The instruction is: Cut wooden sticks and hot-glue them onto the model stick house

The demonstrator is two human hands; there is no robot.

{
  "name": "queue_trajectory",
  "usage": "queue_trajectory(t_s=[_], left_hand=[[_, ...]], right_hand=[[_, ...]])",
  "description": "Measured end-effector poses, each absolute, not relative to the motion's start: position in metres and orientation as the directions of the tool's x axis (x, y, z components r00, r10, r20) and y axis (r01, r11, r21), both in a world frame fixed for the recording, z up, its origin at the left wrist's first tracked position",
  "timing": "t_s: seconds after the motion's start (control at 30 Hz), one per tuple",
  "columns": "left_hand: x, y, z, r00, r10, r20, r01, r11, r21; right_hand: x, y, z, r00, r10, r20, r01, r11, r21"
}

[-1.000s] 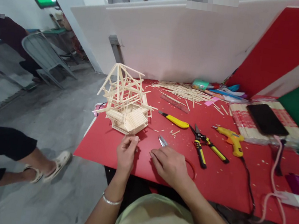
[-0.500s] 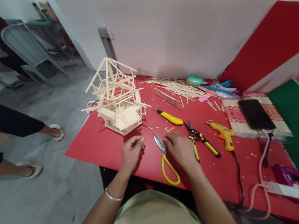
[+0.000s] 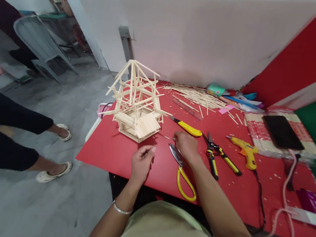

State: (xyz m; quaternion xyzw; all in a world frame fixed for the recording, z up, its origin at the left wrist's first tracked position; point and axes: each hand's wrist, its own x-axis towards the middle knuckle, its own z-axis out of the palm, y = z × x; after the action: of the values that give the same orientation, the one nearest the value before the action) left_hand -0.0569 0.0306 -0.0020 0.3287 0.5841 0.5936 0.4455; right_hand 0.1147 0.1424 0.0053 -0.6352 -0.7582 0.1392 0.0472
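Observation:
My left hand point(image 3: 141, 165) hovers near the table's front edge, thumb and fingers pinched together; anything between them is too small to see. My right hand point(image 3: 185, 145) is curled low over the table, its fingertips bent down where small stick pieces lie, and its grip is partly hidden. Just below it lie scissors point(image 3: 185, 184) with yellow handles, slightly spread. In front of my left hand stands a small house model made of thin wooden sticks point(image 3: 138, 108), with an open roof frame. A yellow utility knife point(image 3: 188, 128) rests beyond my right hand.
Cutting pliers point(image 3: 214, 157) and a yellow glue gun point(image 3: 244, 149) lie on the red table point(image 3: 107, 150) to the right. Behind are loose sticks point(image 3: 196, 96), a ruler point(image 3: 187, 108) and a phone point(image 3: 283, 131) on packed sticks. At left, another person's legs point(image 3: 14, 123) are visible.
My right hand has shifted forward over the small stick pieces, away from the scissors. My left hand stays pinched in about the same place. The view has turned slightly left; the other person has stepped.

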Motion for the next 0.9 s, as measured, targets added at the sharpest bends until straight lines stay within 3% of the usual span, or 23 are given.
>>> queue_trajectory(t_s=[0.23, 0.4, 0.53, 0.73, 0.9], left_hand=[[-0.050, 0.030, -0.004, -0.309, 0.929, -0.203, -0.300, 0.108, 0.948], [-0.047, 0.027, 0.007, -0.263, 0.931, -0.251, -0.474, 0.102, 0.875], [-0.048, 0.021, 0.019, -0.281, 0.917, -0.284, -0.516, 0.105, 0.850], [-0.040, 0.016, 0.025, -0.189, 0.915, -0.357, -0.644, 0.159, 0.748], [-0.031, 0.019, 0.030, -0.234, 0.913, -0.335, -0.663, 0.102, 0.742]], right_hand=[[0.103, 0.103, 0.029, -0.371, 0.929, 0.013, 0.806, 0.329, -0.492], [0.089, 0.062, 0.043, -0.439, 0.842, 0.312, 0.454, 0.508, -0.732], [0.084, 0.049, 0.044, -0.378, 0.840, 0.390, 0.392, 0.527, -0.754], [0.082, 0.042, 0.042, -0.330, 0.882, 0.337, 0.573, 0.471, -0.671], [0.095, 0.042, 0.044, -0.333, 0.875, 0.351, 0.633, 0.483, -0.604]])
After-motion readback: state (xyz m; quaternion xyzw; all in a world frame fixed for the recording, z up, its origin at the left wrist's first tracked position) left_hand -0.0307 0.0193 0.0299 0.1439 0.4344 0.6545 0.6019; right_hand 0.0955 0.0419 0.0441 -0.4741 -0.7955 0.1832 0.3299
